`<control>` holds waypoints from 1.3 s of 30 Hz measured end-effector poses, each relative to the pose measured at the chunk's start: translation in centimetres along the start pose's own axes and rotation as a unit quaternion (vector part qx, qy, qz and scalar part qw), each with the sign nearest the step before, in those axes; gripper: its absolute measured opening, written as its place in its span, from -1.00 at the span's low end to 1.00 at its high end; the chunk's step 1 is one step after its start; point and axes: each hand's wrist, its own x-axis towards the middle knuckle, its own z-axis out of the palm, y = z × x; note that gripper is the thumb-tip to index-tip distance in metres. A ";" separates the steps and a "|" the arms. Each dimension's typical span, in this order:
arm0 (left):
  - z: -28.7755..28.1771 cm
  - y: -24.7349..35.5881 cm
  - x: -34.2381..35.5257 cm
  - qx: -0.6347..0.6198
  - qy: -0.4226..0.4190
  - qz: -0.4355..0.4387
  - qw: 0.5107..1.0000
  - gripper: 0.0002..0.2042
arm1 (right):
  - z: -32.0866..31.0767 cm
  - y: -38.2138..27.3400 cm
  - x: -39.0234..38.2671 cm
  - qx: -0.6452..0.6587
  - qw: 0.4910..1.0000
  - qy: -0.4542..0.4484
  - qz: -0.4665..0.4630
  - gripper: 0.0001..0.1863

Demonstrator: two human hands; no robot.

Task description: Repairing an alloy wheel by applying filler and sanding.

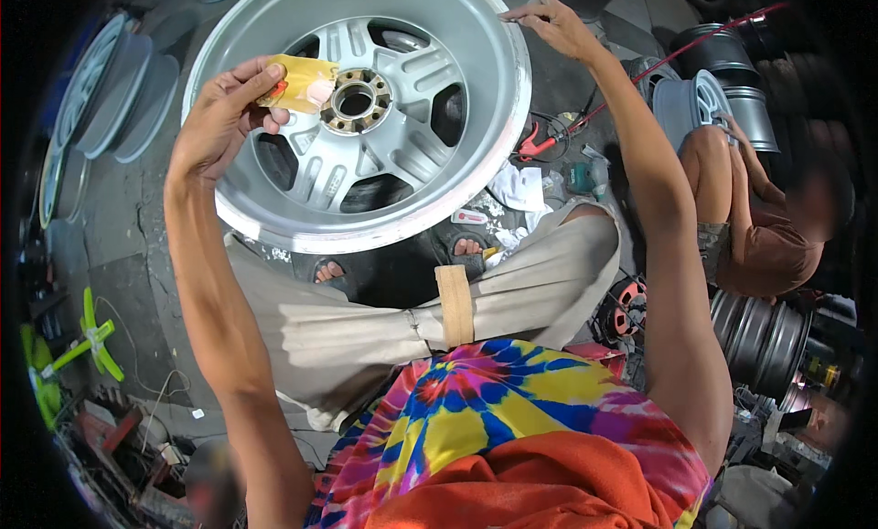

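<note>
A large silver alloy wheel (416, 151) fills the space in front of me, with pale pinkish smears along its near lip. My left hand (233, 108) grips a flat yellow spreader (306, 81) between thumb and fingers, held over the spokes left of the hub. Pale pink paste sits on the spreader's right end, and a red-orange patch shows by my thumb. At the wheel's far right lip is my right hand (553, 26), its index finger stretched out and the fingertips at the edge. Nothing shows in that hand, though some fingers are partly hidden.
A red-handled air gun (533, 145) lies right of the wheel, near white rags (519, 187) and a green bottle (579, 177). More wheels (114, 95) stand at the left. On the right, another person (764, 227) holds a wheel (692, 104). A green fan (91, 337) is lower left.
</note>
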 end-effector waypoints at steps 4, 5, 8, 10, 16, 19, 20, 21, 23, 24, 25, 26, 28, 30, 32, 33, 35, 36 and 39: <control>0.2 0.1 0.1 0.003 -0.004 -0.005 1.000 -0.70 | 0.4 -0.6 -2.8 0.050 0.999 0.013 -0.018 -0.68; 0.1 0.0 0.1 0.002 -0.004 -0.004 1.000 -0.70 | 0.4 -1.0 -3.3 0.045 0.999 0.018 0.001 -0.70; 0.1 -0.1 0.0 0.005 -0.012 0.008 1.000 -0.69 | 0.8 -2.4 -5.2 0.073 0.996 0.047 -0.022 -0.69; 0.1 -0.1 0.2 0.010 -0.036 0.013 0.999 -0.72 | 0.9 -3.4 -6.2 0.072 0.996 0.043 -0.008 -0.69; -0.2 -0.4 0.6 0.011 -0.059 0.020 0.998 -0.72 | 1.3 -6.3 -9.2 0.067 0.996 0.062 0.000 -0.67; -0.1 -0.5 0.7 0.010 -0.072 0.020 0.997 -0.72 | 1.5 -8.4 -10.6 0.075 0.995 0.062 0.021 -0.67; -0.1 -0.5 0.6 0.010 -0.071 0.020 0.997 -0.72 | 1.5 -9.1 -11.0 0.078 0.995 0.059 0.033 -0.66; -0.1 -0.6 0.6 0.009 -0.072 0.025 0.997 -0.71 | 1.6 -9.6 -11.5 0.077 0.995 0.058 0.032 -0.66; -0.1 -0.6 0.4 0.007 -0.071 0.029 0.997 -0.71 | 1.9 -10.6 -12.3 0.089 0.995 0.043 0.028 -0.65; -0.1 -0.5 0.3 0.007 -0.074 0.027 0.997 -0.71 | 1.9 -11.8 -12.7 0.124 0.990 0.028 0.056 -0.65; -0.2 -0.4 0.2 0.006 -0.076 0.025 0.997 -0.71 | 1.9 -11.7 -12.6 0.125 0.990 0.027 0.053 -0.65; -0.2 -0.4 0.2 0.006 -0.075 0.025 0.997 -0.71 | 1.9 -11.4 -12.7 0.122 0.991 0.028 0.042 -0.66; -0.2 -0.3 0.1 0.016 -0.078 0.024 0.997 -0.70 | 1.7 -10.5 -12.1 0.121 0.992 0.028 0.030 -0.67; 0.1 -0.1 0.1 0.021 -0.077 0.024 0.997 -0.69 | 1.4 -8.6 -10.4 0.062 0.995 0.068 0.044 -0.66; 0.1 -0.1 0.1 0.028 -0.072 0.023 0.997 -0.69 | 1.8 -6.6 -8.8 0.047 0.996 0.072 0.037 -0.67; 0.2 -0.2 0.2 0.027 -0.074 0.028 0.997 -0.68 | 1.9 -6.0 -8.2 0.029 0.996 0.076 0.030 -0.67; 0.5 -0.1 0.1 0.025 -0.072 0.033 0.997 -0.68 | 2.2 -5.7 -7.9 0.036 0.996 0.075 0.038 -0.67; 0.9 0.0 -0.1 0.023 -0.056 0.037 0.997 -0.71 | 2.3 -5.9 -8.0 0.020 0.995 0.083 0.042 -0.67; 0.8 0.1 -0.2 0.024 -0.043 0.039 0.998 -0.73 | 2.5 -7.1 -9.4 0.010 0.995 0.093 0.038 -0.65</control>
